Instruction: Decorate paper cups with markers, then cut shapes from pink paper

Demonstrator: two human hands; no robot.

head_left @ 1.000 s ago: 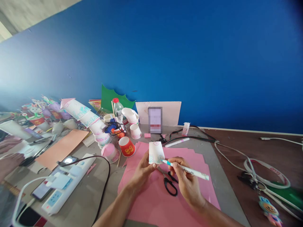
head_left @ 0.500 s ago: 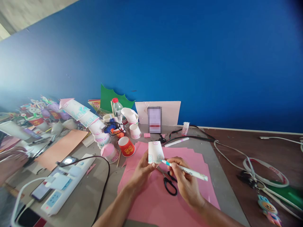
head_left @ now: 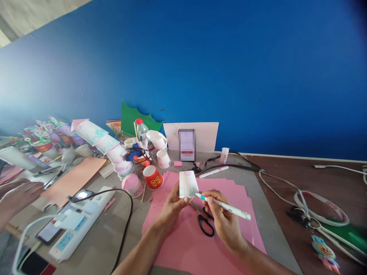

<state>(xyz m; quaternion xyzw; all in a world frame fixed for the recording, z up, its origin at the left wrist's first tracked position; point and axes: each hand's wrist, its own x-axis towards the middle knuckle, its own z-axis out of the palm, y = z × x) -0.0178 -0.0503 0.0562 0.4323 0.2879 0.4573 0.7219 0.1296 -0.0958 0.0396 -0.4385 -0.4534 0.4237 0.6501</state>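
Note:
My left hand is closed around a white paper cup, thumb at its lower edge. Pink and teal lines are drawn on the cup's side. Pinched in my right hand is a white acrylic marker with a teal tip end, its point at the cup's lower right side. Under both hands lie pink paper sheets. Black-handled scissors rest on the paper between my hands, their blades partly hidden by my left hand and the cup.
A tower of decorated cups leans at the left, near a red cup and a pink-topped cup. A power strip with cables lies front left. Another person's hand is at the far left. A phone stands behind.
The other person's hand at the far left has shifted and lies flatter over the orange paper's edge. My hands, the cup and the marker have barely moved.

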